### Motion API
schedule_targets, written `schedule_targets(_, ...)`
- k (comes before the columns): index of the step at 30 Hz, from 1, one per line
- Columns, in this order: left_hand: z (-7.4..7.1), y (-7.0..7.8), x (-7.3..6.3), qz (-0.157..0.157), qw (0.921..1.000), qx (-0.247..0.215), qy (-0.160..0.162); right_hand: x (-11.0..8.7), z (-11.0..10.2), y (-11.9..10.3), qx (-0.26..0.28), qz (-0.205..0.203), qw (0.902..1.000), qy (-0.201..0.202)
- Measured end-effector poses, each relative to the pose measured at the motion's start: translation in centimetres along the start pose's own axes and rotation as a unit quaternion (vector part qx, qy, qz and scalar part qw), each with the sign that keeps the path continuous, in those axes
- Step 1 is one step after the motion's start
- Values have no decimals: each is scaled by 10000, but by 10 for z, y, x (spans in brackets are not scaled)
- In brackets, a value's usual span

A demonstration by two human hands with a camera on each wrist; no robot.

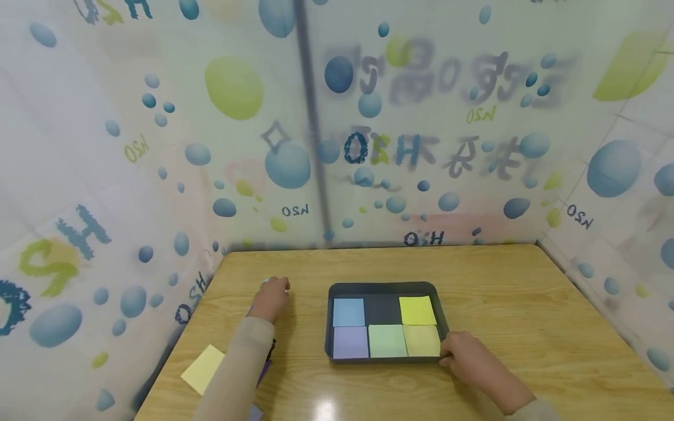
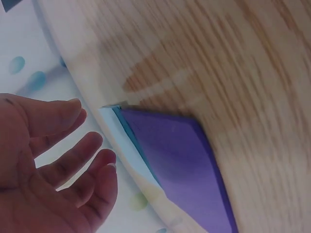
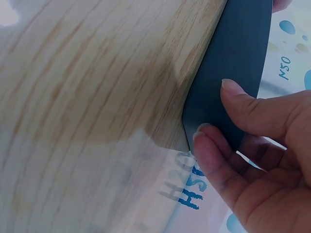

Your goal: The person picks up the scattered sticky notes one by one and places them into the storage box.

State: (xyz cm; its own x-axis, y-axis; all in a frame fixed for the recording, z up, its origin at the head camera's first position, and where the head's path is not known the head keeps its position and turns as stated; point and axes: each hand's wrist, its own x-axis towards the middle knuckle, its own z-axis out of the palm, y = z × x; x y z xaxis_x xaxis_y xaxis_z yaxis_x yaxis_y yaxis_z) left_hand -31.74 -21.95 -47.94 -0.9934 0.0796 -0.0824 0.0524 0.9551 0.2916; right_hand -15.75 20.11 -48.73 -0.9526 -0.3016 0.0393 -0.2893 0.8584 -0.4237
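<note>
A dark grey tray lies on the table, holding several square sticky-note pads. A blue pad and a bright yellow pad lie in its far row, with bare tray between them. Along the near row are a lilac pad, a green pad and a pale yellow pad. My right hand grips the tray's near right corner, thumb on the outer wall. My left hand is left of the tray, fingers loosely bent and empty, beside a purple pad and a light blue piece.
Another pale yellow square lies at the table's left, partly behind my left forearm. A lilac corner shows at the bottom edge. The wooden table meets a patterned curtain at its far edge.
</note>
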Motion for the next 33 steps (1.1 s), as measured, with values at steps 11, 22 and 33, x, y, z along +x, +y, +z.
schedule_targets(11, 4, -18, 12, -188, 9998, 0, 118, 3, -4, -3, 0, 24, 10000, 43)
schedule_targets(22, 10, -23, 18, -287, 9991, 230, 218, 3, -2, -1, 32, 82, 9999, -50)
schedule_targets(33, 10, -23, 24, -416, 9984, 208, -311, 1, -2, -1, 26, 51, 10000, 9)
